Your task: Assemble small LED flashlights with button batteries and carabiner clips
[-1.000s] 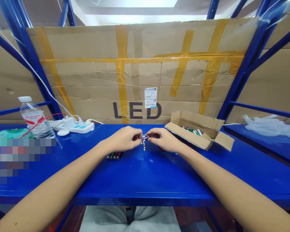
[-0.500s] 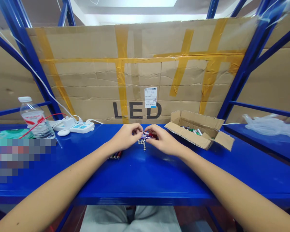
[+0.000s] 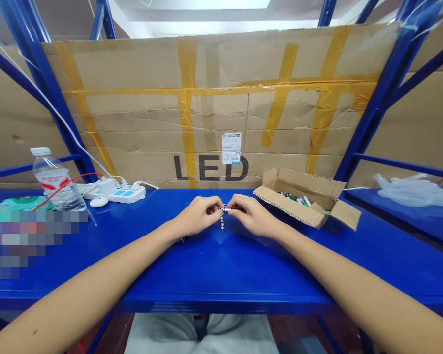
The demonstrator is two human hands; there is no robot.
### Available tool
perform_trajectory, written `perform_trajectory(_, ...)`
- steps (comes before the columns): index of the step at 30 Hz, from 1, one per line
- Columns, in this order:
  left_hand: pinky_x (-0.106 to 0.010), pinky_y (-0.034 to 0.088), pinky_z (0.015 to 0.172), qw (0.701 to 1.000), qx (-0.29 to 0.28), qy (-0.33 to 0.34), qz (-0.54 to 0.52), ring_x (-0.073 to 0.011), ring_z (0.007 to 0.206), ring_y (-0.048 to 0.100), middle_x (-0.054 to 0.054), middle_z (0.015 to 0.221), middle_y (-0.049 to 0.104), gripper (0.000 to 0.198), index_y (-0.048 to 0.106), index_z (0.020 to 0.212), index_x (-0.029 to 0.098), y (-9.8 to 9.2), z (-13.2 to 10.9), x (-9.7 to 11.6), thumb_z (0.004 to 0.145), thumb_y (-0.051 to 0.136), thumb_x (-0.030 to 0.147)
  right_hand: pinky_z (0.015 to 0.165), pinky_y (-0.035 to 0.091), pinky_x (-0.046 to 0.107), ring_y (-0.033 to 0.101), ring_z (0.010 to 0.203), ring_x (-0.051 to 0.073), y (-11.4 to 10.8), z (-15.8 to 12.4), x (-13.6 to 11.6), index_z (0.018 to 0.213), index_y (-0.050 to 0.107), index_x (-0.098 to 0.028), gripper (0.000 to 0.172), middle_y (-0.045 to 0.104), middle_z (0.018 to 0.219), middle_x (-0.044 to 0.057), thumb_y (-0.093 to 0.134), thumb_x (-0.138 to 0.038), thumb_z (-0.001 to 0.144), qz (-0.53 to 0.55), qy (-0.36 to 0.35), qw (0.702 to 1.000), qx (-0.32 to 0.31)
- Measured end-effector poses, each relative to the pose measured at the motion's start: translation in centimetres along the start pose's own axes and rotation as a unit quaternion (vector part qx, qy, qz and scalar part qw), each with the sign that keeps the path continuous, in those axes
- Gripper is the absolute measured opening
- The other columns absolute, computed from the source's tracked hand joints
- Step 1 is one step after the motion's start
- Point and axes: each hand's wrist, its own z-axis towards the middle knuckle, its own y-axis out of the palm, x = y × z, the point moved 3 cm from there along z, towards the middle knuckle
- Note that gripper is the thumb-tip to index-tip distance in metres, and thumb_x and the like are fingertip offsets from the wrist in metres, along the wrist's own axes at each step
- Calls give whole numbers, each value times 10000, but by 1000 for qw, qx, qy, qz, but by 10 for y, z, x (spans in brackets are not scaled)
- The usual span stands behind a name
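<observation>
My left hand (image 3: 197,216) and my right hand (image 3: 251,215) meet at the middle of the blue shelf (image 3: 221,265). Both are closed in a pinch around a small red and silver cylinder (image 3: 229,209) held between them, just above the surface. Several tiny silver button cells (image 3: 222,223) lie on the shelf right under my fingertips. A few dark pen-like sticks (image 3: 182,240) peek out from under my left wrist.
An open cardboard box (image 3: 310,201) with several small items stands to the right. At the left are a water bottle (image 3: 55,179), a white power strip (image 3: 123,192) with cables and a white puck (image 3: 98,201). A taped LED carton (image 3: 214,113) forms the back wall. Plastic bags (image 3: 417,191) lie far right.
My hands lifted the small cylinder slightly half a second ago and have lowered again, staying pinched together. The view shifted a little.
</observation>
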Motion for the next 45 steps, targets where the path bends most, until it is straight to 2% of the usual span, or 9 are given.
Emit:
perform_trajectory(5, -221, 407, 592, 1000, -8, 11, 23, -101, 605, 539, 22, 687, 628, 61, 595, 844, 170, 3, 0, 4, 829, 536, 176, 740, 432, 321, 559, 758, 173, 2, -1, -3, 782, 593, -177, 220, 620, 808, 61, 431, -149, 928, -50, -1, 998, -29)
perform_trajectory(7, -222, 404, 590, 999, -10, 14, 31, -101, 600, 539, 22, 684, 627, 66, 595, 848, 173, 3, 0, 4, 834, 530, 175, 733, 430, 318, 549, 756, 171, 3, -1, -5, 785, 581, -182, 178, 612, 812, 56, 466, -173, 921, -52, 5, 998, -29)
perform_trajectory(9, -221, 401, 590, 999, -3, 15, 33, -101, 600, 537, 24, 683, 624, 72, 596, 854, 173, 2, 0, 3, 842, 525, 179, 719, 429, 308, 540, 767, 169, 3, -2, -5, 835, 567, -186, 30, 605, 848, 45, 570, -189, 864, -39, 12, 999, -19)
perform_trajectory(12, -221, 401, 599, 999, 5, 19, 34, -102, 615, 540, 24, 689, 620, 76, 595, 854, 173, 0, 0, 3, 847, 520, 177, 677, 419, 287, 515, 747, 156, 3, -3, -4, 877, 536, -189, 119, 579, 854, 26, 612, -136, 802, -22, 8, 1000, 2)
perform_trajectory(17, -221, 400, 602, 998, 6, 33, 51, -105, 621, 546, 20, 695, 621, 75, 591, 861, 175, -1, -1, 5, 856, 517, 183, 687, 416, 288, 521, 751, 153, 0, -2, -3, 831, 564, -181, 73, 575, 839, 27, 571, -109, 833, -20, -25, 999, 16)
perform_trajectory(22, -233, 395, 608, 994, 1, 45, 96, -118, 633, 555, 4, 714, 636, 88, 591, 883, 175, 0, -3, 7, 872, 507, 200, 736, 435, 303, 564, 788, 164, -2, -1, -4, 841, 618, -180, 90, 618, 847, 37, 565, -107, 850, -9, -29, 1000, -3)
perform_trajectory(40, -233, 415, 599, 997, -19, 17, 71, -123, 644, 598, 0, 732, 674, 62, 570, 900, 182, 2, -2, 11, 872, 521, 209, 671, 442, 281, 596, 711, 165, -5, 1, -11, 797, 670, -163, 154, 648, 690, 24, 528, -161, 856, -6, 57, 997, -43)
perform_trajectory(43, -229, 416, 587, 999, -18, 5, 51, -119, 634, 592, 4, 721, 668, 65, 580, 887, 181, 0, 0, 9, 865, 528, 214, 675, 457, 292, 607, 712, 169, -6, 1, -10, 830, 690, -162, 160, 678, 733, 32, 540, -201, 869, -4, 77, 996, -54)
perform_trajectory(45, -226, 414, 577, 999, -7, -2, 33, -113, 615, 579, 12, 697, 655, 70, 588, 870, 180, -4, 1, 8, 862, 532, 221, 734, 483, 314, 635, 793, 187, -10, 3, -7, 937, 701, -170, 174, 715, 863, 50, 558, -251, 882, 6, 81, 995, -53)
